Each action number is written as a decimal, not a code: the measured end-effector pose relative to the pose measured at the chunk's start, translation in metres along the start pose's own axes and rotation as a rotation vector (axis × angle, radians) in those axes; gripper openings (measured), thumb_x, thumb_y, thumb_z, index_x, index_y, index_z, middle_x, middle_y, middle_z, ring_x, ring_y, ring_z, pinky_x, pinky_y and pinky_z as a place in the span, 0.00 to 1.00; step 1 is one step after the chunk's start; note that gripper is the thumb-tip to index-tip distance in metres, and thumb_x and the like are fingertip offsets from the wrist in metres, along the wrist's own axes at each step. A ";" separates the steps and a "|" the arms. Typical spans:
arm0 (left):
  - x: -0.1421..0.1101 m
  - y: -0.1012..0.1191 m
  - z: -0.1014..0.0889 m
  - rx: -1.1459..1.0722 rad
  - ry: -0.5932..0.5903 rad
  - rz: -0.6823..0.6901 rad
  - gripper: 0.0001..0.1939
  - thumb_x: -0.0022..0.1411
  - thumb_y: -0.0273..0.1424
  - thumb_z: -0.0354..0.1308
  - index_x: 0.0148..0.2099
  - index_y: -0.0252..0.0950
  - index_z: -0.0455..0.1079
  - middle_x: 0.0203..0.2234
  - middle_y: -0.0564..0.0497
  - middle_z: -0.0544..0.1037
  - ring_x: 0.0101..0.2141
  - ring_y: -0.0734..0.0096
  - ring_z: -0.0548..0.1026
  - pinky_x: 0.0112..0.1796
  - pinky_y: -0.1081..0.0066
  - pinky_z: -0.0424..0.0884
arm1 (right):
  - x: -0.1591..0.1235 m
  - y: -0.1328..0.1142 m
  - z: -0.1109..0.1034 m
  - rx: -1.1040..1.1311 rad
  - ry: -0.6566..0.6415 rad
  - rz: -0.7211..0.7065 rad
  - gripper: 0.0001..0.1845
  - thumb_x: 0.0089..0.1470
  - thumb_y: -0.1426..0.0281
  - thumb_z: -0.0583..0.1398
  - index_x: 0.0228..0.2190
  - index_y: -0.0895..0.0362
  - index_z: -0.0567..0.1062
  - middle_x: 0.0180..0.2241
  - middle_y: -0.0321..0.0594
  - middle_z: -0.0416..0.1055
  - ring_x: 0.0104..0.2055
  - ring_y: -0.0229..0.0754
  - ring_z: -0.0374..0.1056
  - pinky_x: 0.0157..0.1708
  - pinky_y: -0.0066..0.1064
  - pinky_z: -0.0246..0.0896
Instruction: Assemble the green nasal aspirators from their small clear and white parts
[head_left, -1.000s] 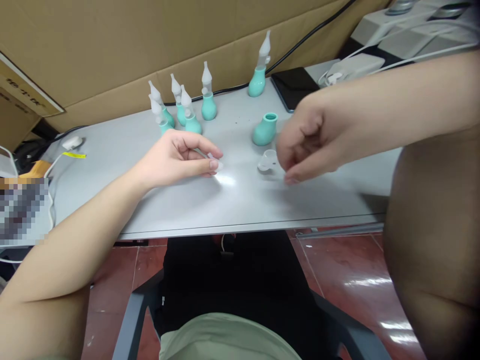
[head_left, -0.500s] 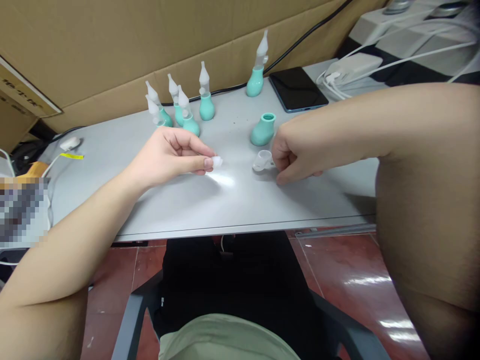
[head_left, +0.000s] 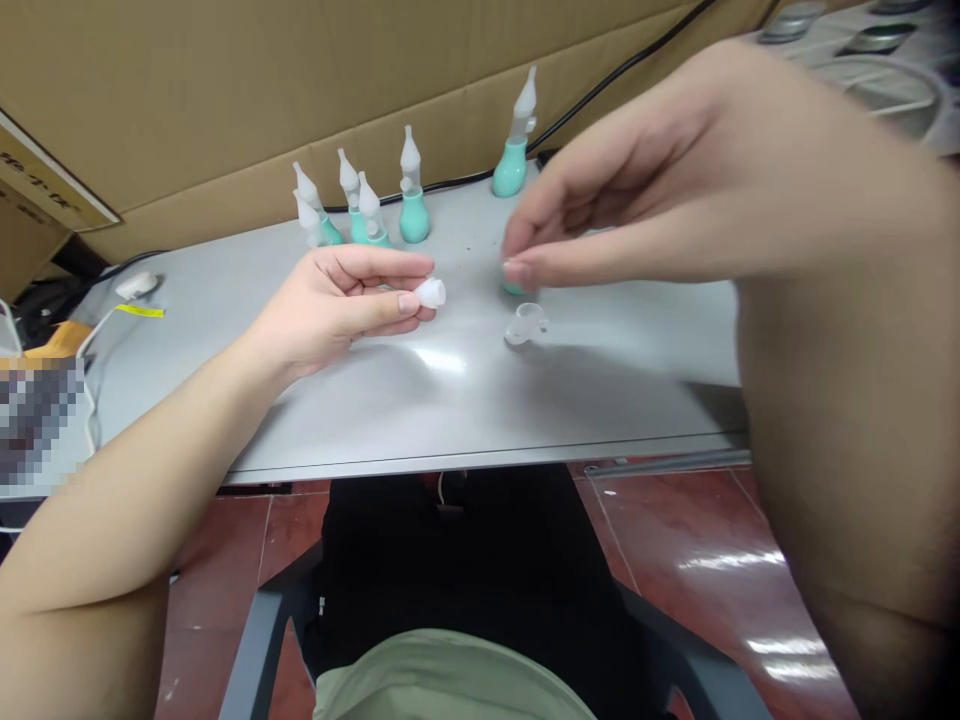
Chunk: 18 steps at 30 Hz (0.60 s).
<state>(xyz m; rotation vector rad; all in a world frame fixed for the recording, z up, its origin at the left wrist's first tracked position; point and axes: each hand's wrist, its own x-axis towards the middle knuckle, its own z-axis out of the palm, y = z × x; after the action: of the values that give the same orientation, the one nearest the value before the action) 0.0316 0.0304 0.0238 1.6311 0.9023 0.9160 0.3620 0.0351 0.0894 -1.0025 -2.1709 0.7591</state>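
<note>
Between the thumb and fingers of my left hand [head_left: 360,300] is a small white nozzle [head_left: 433,293], its round end facing right; the rest is hidden in the fingers. My right hand [head_left: 600,190], somewhat blurred, is raised above the table with thumb and fingertips pinched together. A pale speck shows at those fingertips, too small to name. Behind them a teal rubber bulb [head_left: 514,289] is mostly covered. A clear plastic connector [head_left: 527,323] with a side tab lies on the table just below the right fingertips, apart from both hands.
Several assembled teal nasal aspirators with white tips stand along the back, one [head_left: 414,210] near the middle and another [head_left: 510,165] farther right. Cardboard [head_left: 337,70] walls the back edge, with a black cable [head_left: 630,65] along it. A white plug [head_left: 136,286] lies at left.
My right hand has risen from beside the clear connector and moved up and left, now covering most of the bulb and the phone. My left hand has lifted the nozzle slightly.
</note>
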 end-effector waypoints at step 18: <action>-0.003 0.008 0.007 -0.224 0.028 -0.027 0.14 0.60 0.30 0.96 0.41 0.44 0.94 0.39 0.58 0.97 0.52 0.61 1.00 0.57 0.69 0.98 | 0.017 0.011 0.062 0.290 0.167 -0.275 0.12 0.63 0.64 0.85 0.32 0.50 0.91 0.37 0.38 0.89 0.40 0.46 0.82 0.46 0.43 0.79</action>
<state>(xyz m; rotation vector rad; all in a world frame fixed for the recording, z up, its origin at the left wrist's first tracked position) 0.0375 0.0232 0.0295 1.4144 0.8081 0.9864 0.3123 0.0398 0.0469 -0.5842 -1.9344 0.7985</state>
